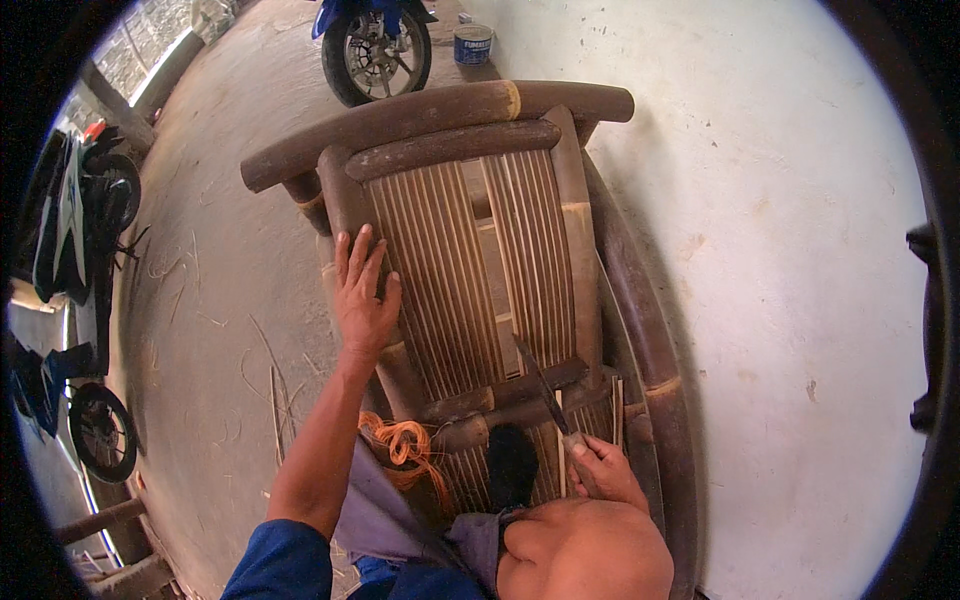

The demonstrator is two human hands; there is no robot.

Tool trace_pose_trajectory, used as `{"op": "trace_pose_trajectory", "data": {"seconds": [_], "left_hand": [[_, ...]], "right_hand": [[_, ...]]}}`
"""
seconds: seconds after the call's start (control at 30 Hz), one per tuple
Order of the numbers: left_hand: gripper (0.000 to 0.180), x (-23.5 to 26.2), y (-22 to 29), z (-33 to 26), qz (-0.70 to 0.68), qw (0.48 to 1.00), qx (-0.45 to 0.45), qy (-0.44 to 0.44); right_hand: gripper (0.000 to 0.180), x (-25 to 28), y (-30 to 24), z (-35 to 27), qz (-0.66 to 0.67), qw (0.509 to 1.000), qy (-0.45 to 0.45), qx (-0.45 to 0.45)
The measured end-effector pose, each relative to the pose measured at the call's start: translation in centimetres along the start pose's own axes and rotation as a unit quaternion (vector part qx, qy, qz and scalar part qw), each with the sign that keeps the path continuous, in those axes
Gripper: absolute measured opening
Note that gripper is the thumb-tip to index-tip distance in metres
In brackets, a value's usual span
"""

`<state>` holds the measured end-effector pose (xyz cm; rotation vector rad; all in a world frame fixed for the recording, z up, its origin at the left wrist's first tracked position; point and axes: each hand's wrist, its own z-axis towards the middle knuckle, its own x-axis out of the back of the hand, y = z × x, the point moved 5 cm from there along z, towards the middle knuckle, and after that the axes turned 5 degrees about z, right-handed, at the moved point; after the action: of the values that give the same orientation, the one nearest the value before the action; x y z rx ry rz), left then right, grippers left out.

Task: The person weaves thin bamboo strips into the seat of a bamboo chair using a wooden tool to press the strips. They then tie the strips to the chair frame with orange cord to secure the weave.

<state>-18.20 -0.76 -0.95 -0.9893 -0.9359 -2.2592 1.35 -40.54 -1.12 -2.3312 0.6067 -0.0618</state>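
Observation:
In front of me stands a brown bamboo chair, its backrest filled with thin upright slats. A gap runs between the left and right groups of slats. My left hand lies with fingers stretched out on the backrest's left post and the edge of the slats. My right hand is closed round the handle of a long dark-bladed knife, low on the right above the seat. The blade's tip points up toward the lower end of the gap. Part of the handle is hidden by my fingers.
Orange twine lies bundled at the seat's left side. A white wall rises close on the right. Thin strips litter the floor to the left. Motorbikes stand at the left and far end, the far one's wheel near a blue bucket.

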Motion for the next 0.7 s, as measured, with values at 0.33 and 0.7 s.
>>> {"op": "trace_pose_trajectory", "data": {"seconds": [0.33,0.7], "left_hand": [[0.046,0.1,0.1,0.0,0.012,1.000,-0.013,0.015],[0.046,0.0,0.1,0.0,0.005,1.000,-0.009,0.009]], "right_hand": [[0.043,-0.9,0.2,-0.5,0.034,0.999,-0.001,-0.032],[0.052,-2.6,0.4,-0.8,-0.093,0.995,-0.023,0.020]]}}
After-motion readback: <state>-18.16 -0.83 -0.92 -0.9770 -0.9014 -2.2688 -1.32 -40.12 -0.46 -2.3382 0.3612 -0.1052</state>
